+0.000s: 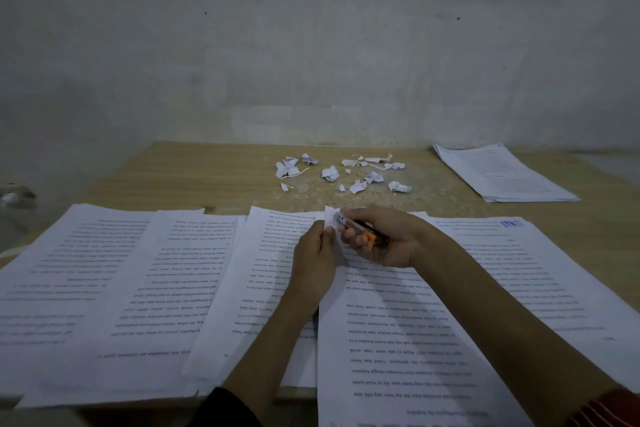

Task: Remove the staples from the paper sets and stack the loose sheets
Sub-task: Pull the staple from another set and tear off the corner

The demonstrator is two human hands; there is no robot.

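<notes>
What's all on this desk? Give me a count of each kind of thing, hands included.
Printed white paper sets fanned along the near edge: 5
Neat white paper stack at the far right: 1
Scatter of torn white paper scraps, pieces too small to count: 1
Orange-and-dark hand tool: 1
Hands, left hand and right hand: 2
Total: 10

White printed sheets [398,340], white torn scraps [330,173], tan wooden table [207,173], orange-black tool [372,236].
</notes>
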